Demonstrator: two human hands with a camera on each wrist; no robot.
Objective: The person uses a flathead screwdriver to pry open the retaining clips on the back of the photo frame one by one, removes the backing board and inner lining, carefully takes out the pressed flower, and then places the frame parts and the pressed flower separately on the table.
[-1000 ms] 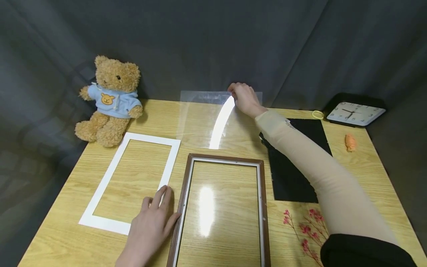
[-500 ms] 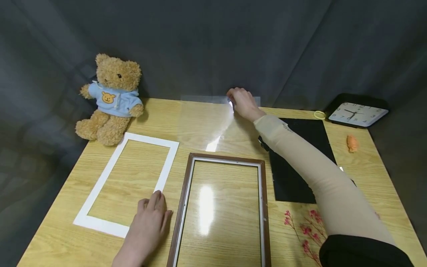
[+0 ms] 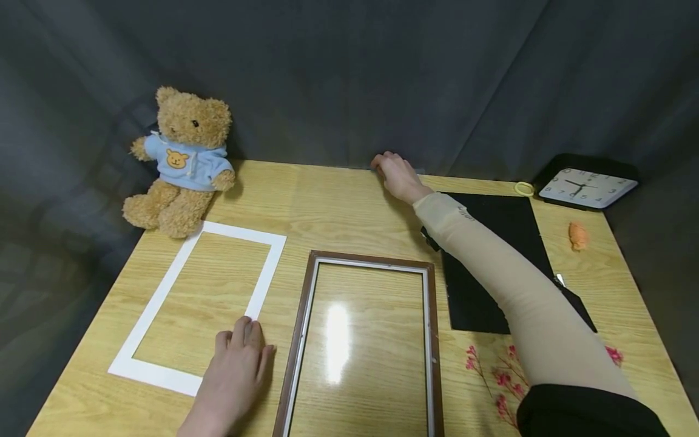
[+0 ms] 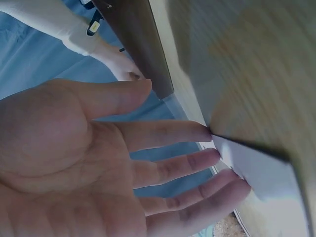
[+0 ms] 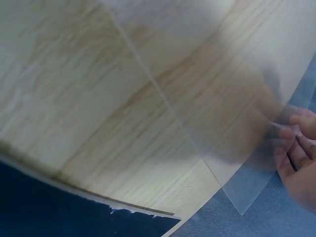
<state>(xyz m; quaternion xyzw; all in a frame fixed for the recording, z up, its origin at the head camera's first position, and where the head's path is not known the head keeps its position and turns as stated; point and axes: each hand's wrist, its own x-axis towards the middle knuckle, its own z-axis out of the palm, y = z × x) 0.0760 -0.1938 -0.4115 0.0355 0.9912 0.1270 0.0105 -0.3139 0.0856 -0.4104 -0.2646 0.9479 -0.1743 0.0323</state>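
Note:
My left hand point(image 3: 229, 376) has its fingers stretched out, and their tips touch the inner side of the white mat border point(image 3: 158, 379) lying at the left. At the table's back edge, my right hand point(image 3: 401, 179) pinches the far edge of a clear plastic sheet point(image 5: 197, 113). That sheet lies almost level, reaching slightly past the edge, and is hardly visible in the head view. Between the hands, nearer to me, lies a brown picture frame point(image 3: 371, 258) with wood grain showing through its middle.
A teddy bear point(image 3: 185, 164) in a blue hoodie sits back left. Under the right arm lies a black backing board point(image 3: 469, 303). Pink flower sprigs point(image 3: 502, 379), a clock point(image 3: 581, 185), a yellow ring point(image 3: 524, 189) and a small orange object point(image 3: 577, 235) are on the right.
My right hand has lowered the clear sheet's far edge to the table, and the bright reflection on it has faded. My left hand has slid the white mat a little left and toward me.

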